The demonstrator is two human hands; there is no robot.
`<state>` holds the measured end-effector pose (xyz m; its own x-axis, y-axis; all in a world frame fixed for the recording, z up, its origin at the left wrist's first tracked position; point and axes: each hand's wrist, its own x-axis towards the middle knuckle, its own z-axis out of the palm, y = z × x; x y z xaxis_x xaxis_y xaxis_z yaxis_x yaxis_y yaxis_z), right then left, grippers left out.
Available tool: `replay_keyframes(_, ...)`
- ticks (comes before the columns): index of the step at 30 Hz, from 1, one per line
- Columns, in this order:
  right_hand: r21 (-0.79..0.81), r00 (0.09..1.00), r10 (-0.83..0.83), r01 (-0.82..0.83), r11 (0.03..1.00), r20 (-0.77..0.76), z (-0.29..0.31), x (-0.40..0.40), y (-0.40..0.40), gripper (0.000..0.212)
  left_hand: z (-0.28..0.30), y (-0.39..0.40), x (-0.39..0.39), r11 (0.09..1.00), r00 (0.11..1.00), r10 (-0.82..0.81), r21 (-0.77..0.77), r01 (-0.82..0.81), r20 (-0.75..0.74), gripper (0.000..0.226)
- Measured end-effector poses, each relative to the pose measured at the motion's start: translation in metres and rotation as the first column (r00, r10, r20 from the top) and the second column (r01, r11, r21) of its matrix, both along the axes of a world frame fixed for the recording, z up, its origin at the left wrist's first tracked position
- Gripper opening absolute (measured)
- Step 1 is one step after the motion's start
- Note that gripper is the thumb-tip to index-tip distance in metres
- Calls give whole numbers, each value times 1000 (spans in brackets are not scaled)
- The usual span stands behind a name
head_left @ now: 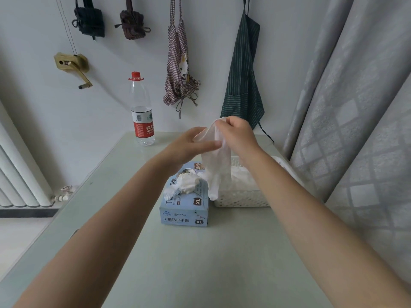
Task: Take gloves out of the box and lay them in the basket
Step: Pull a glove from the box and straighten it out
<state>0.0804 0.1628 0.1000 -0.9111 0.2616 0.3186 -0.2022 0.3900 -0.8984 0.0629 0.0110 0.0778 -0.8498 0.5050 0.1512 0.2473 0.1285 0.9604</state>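
Basket (pixel 242 197) partly behind right forearm (pixel 289 185)

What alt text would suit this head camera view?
Two bare hands, left hand and right hand, hold a white glove up above a blue box and a white basket on a pale green table; a bottle stands behind.

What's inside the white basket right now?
White gloves lie inside the basket. How many cannot be told; the right forearm and the hanging glove cover part of it.
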Motion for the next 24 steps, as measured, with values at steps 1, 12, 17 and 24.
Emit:
replay_keyframes(1,2,1000,-7,7,1000,-5,-1,-1,1,21,-3,1,-1,1000,1000,11,1,-11,10,35)
replay_keyframes(12,180,958,232,-261,949,167,10,9,41,57,0,23,-2,999,999,36,26,-37,15,25)
replay_keyframes(17,280,956,216,-266,922,196,7,13,47,26,-2,36,-2,994,994,105,-7,-105,11,20)
replay_keyframes(24,316,1000,-5,0,949,14,-3,3,51,20,-21,29,-11,992,992,71,-111,-59,109,22)
